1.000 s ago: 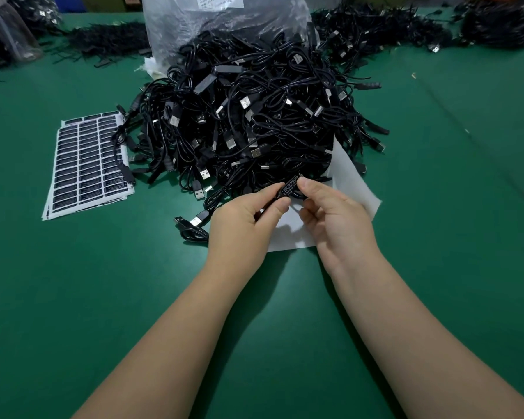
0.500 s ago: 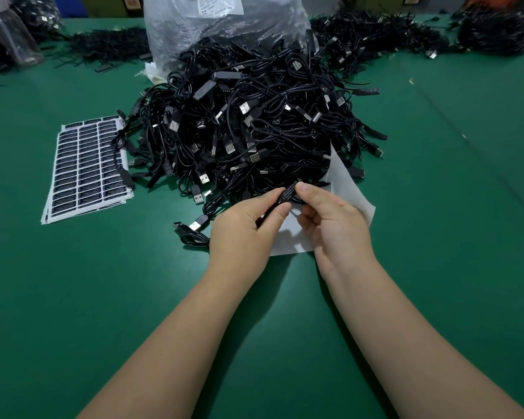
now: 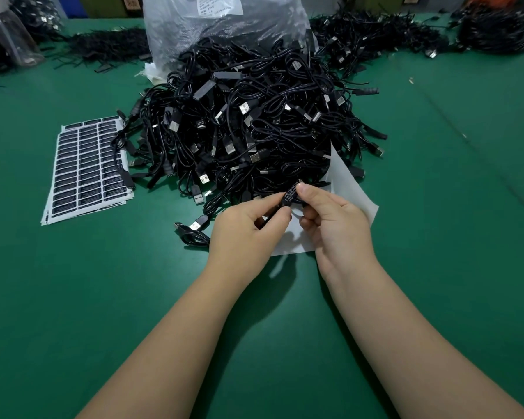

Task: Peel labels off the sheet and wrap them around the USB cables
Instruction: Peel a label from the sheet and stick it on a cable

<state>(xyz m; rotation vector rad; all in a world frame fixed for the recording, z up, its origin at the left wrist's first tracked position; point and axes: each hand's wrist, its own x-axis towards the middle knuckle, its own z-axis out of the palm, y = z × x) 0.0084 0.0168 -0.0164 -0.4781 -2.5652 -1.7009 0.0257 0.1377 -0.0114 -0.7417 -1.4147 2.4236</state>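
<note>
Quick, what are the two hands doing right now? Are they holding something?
Left hand: pinching the black label on a cable.
Right hand: pinching the same label from the other side.

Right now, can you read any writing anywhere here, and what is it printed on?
"LED CONTROLLER": top line on the black label that the left hand and right hand pinch; its smaller lines are too small to read.
Label sheets: white print, too small to read.
White slip on the plastic bag: blurred, unreadable.
</note>
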